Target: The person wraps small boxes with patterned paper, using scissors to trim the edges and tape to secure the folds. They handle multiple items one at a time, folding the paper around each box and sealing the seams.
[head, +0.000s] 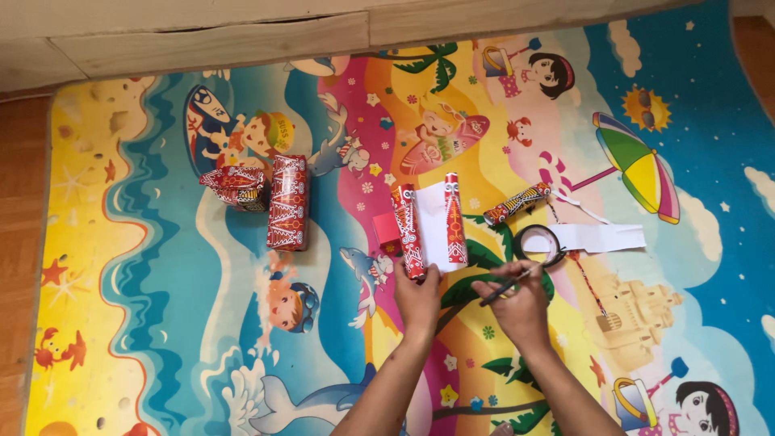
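Two wrapped parcels [266, 198] lie done on the mat [121, 282], while our left hand [417, 297] pins the half-rolled paper [432, 224] and our right hand [521, 305] grips dark scissors [507, 287], tape [539, 245] beside.

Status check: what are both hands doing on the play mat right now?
Left hand pinning curled wrapping paper. Right hand holding a thin dark tool, kind unclear. Tape roll beside it, apart.
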